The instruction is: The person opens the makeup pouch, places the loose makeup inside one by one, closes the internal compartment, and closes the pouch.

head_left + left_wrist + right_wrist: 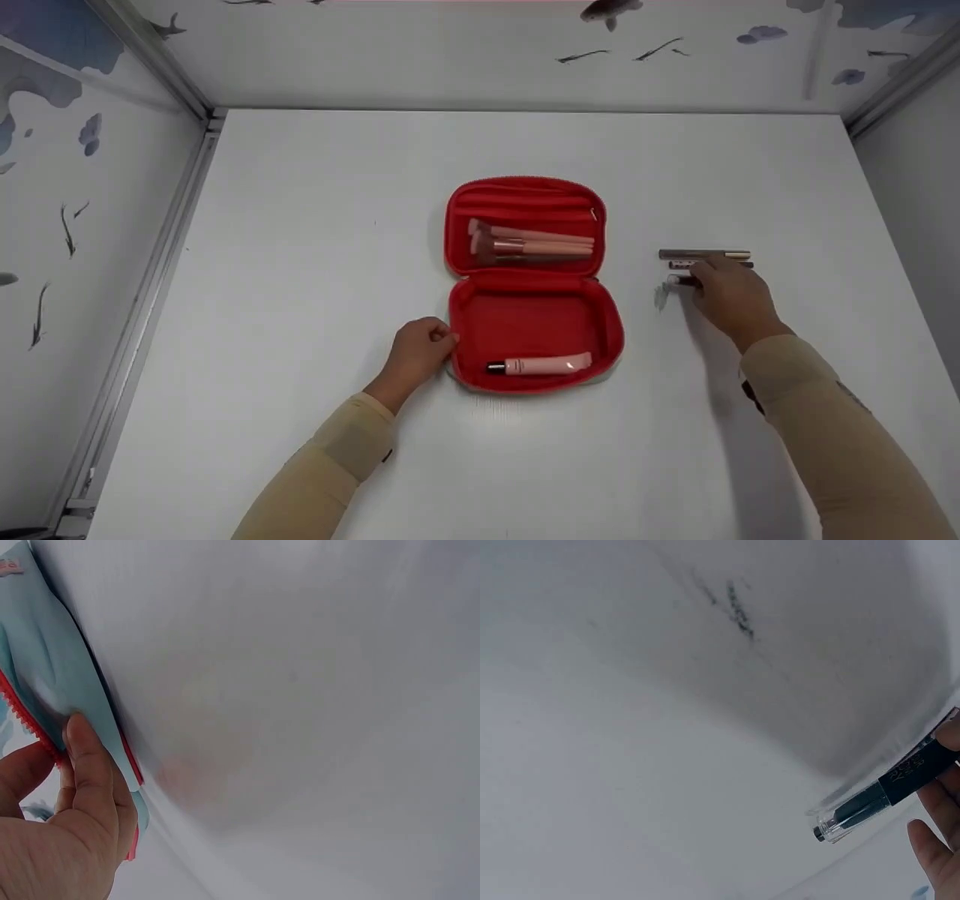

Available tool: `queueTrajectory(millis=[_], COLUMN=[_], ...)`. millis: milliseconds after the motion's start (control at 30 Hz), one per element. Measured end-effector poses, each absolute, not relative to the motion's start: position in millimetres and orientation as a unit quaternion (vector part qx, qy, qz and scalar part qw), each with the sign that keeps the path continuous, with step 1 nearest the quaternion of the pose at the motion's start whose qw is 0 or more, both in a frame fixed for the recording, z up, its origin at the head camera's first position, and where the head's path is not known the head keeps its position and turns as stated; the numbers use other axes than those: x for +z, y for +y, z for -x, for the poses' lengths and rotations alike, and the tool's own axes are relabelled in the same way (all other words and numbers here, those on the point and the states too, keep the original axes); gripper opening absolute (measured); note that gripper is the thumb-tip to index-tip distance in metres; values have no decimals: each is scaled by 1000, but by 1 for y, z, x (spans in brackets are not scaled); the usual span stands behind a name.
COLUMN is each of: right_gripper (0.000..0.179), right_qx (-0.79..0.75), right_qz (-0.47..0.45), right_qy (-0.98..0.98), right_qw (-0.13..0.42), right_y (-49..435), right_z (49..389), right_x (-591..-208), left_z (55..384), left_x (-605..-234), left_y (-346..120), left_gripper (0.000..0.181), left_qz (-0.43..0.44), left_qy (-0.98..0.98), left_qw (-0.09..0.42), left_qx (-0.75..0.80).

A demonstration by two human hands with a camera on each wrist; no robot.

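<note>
A red-lined zip makeup case (529, 319) lies unfolded at mid-table. My left hand (420, 349) is at its left side, and in the left wrist view thumb and fingers pinch the red zipper edge (30, 724) of its pale blue outside. Makeup brushes (536, 246) lie in the upper half; a pink squeeze tube (547, 365) with a black cap rests in the lower half. Right of the case, my right hand (735, 300) grips a dark cosmetic tube (907, 778) with a clear end. Its far end is hidden by the fingers.
Just beyond the right hand lie a slim metallic cosmetic tube (701, 255) and a thinner patterned stick (681, 265), partly covered by the hand. White panels with fish drawings (611, 10) border the white table (337, 187) at the back and left.
</note>
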State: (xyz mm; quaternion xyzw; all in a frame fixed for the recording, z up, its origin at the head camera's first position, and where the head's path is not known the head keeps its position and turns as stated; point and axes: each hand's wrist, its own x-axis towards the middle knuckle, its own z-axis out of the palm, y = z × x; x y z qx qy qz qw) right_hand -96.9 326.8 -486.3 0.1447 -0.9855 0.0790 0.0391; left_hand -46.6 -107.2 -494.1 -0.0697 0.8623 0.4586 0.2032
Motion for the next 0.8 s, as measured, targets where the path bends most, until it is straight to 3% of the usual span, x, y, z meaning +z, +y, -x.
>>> queueTrajectory(millis=[100, 433, 800], right_gripper=[14, 19, 20], right_qx=[91, 92, 115], right_qz=[-157, -147, -185], right_qy=[-982, -985, -976], right_qw=[58, 8, 23], right_y=[323, 305, 274], right_z=[95, 91, 85], right_x=[-483, -469, -453], left_z=[46, 46, 44], left_x=[-494, -494, -493], left_y=[-107, -107, -107], left_gripper=[11, 11, 11], left_qz=[68, 71, 69], left_qy=[863, 861, 863], left_qw=[198, 194, 186], left_qx=[459, 464, 464])
